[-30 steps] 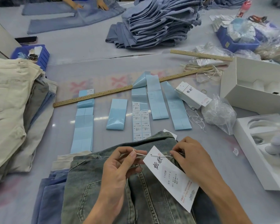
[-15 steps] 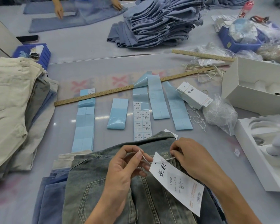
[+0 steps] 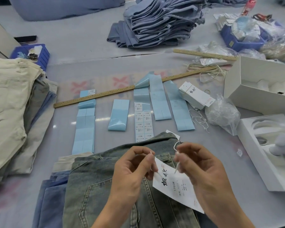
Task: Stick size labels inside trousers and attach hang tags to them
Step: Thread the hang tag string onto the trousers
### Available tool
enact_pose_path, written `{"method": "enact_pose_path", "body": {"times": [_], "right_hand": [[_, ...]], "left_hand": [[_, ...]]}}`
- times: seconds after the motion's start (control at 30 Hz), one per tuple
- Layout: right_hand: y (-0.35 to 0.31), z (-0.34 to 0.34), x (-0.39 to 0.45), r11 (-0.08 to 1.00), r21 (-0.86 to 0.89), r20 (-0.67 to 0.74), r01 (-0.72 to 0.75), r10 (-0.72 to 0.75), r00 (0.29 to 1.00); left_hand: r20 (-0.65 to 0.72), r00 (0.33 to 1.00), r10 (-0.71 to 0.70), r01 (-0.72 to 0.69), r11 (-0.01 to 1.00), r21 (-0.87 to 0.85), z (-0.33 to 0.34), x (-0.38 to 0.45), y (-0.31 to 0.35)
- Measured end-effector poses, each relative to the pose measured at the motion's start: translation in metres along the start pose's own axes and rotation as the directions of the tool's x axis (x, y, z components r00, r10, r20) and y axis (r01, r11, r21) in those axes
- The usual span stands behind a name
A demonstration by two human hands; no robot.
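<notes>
Left hand [image 3: 132, 168]: thumb and forefinger pinch one end of a thin white string [image 3: 175, 146], the other fingers curled loosely beneath. Right hand [image 3: 202, 167]: fingertips pinch the other end of the same string, which loops up from between the two hands toward the waistband. Hang tag [image 3: 176, 186]: white card printed with black characters and "1103#", hanging tilted on the string between the hands, its upper corner against the left fingers, its lower part over the trousers.

Trousers [image 3: 105, 191]: grey-green washed denim, lying flat directly under both hands, waistband toward the far side, a back pocket showing at lower left. They top a small stack; blue denim and a pale cream layer stick out at its left edge.

Size label sheets [image 3: 144, 124]: white stickers marked "1103#" on blue backing, just beyond the waistband. Blue backing strips [image 3: 85, 134]: several, laid in a row either side of the sheets. Wooden ruler [image 3: 95, 97]: lying aslant across the far ends of the strips. Spare hang tags [image 3: 196, 96]: a white bundle right of the strips, with loose strings [image 3: 198, 120] beside it and a clear plastic bag [image 3: 224, 116] next to those.

Cream trousers pile [image 3: 8, 99]: at the left edge of the table [image 3: 89, 38]. Blue trousers stack [image 3: 158, 22]: far centre. White boxes [image 3: 260, 89]: two, open, at the right.
</notes>
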State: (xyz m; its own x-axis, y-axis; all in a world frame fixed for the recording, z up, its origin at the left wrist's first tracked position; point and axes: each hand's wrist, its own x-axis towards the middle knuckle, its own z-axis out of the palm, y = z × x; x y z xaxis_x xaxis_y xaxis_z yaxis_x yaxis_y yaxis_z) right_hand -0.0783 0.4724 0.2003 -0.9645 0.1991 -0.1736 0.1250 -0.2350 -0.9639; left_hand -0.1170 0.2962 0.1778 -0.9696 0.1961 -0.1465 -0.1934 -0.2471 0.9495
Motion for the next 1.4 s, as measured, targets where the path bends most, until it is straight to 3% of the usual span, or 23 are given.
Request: {"method": "enact_pose_path", "body": {"times": [0.1,0.17,0.27,0.37,0.43,0.53,0.63,0.73,0.87,0.9,1.03,1.27,1.4], "right_hand": [[-0.010,0.014,-0.016,0.991,-0.075,0.060,0.115,-0.110,0.992],[-0.015,0.017,-0.027,0.987,-0.084,0.046,0.134,-0.130,0.990],[-0.021,0.016,-0.047,0.998,-0.062,0.063,0.017,-0.013,0.998],[-0.015,0.010,-0.064,0.983,-0.085,0.184,-0.164,0.178,0.967],[-0.010,0.010,-0.061,0.978,-0.128,0.169,-0.166,0.187,0.968],[0.003,0.003,-0.038,0.962,-0.256,0.036,-0.089,0.101,0.994],[0.008,-0.005,-0.007,0.869,-0.494,-0.035,-0.027,0.011,0.999],[0.009,-0.010,0.018,0.669,-0.738,0.069,0.092,-0.060,0.996],[0.013,-0.006,0.042,0.285,-0.932,0.249,0.222,0.061,0.967],[0.013,-0.004,0.044,0.250,-0.942,0.256,0.224,0.102,0.961],[0.010,-0.004,0.046,0.250,-0.945,0.249,0.209,0.140,0.958],[0.010,-0.004,0.039,0.273,-0.934,0.257,0.232,0.058,0.965],[0.015,-0.006,0.037,0.330,-0.919,0.242,0.216,0.040,0.969]], "left_hand": [[0.096,0.994,0.053,-0.054,0.998,0.011,0.009,-0.004,0.011],[0.118,0.993,0.008,0.001,0.997,-0.075,0.012,-0.008,0.013],[0.140,0.963,-0.230,0.260,0.928,-0.265,0.010,-0.020,0.011],[0.221,0.865,-0.451,0.489,0.858,-0.161,0.001,-0.030,0.001],[0.190,0.809,-0.556,0.581,0.805,-0.121,-0.001,-0.030,-0.010],[0.041,0.788,-0.614,0.610,0.771,-0.184,0.004,-0.021,-0.026],[-0.041,0.826,-0.562,0.559,0.827,-0.065,0.009,-0.009,-0.035],[-0.113,0.859,-0.499,0.505,0.862,0.036,0.011,0.003,-0.039],[-0.147,0.860,-0.488,0.498,0.867,0.035,0.013,0.009,-0.041],[-0.160,0.861,-0.483,0.494,0.869,0.034,0.014,0.008,-0.043],[-0.244,0.881,-0.406,0.434,0.898,0.071,0.021,0.005,-0.049],[-0.349,0.909,-0.230,0.335,0.900,0.279,0.026,-0.001,-0.050],[-0.335,0.942,-0.003,0.220,0.760,0.612,0.018,0.003,-0.045]]}}
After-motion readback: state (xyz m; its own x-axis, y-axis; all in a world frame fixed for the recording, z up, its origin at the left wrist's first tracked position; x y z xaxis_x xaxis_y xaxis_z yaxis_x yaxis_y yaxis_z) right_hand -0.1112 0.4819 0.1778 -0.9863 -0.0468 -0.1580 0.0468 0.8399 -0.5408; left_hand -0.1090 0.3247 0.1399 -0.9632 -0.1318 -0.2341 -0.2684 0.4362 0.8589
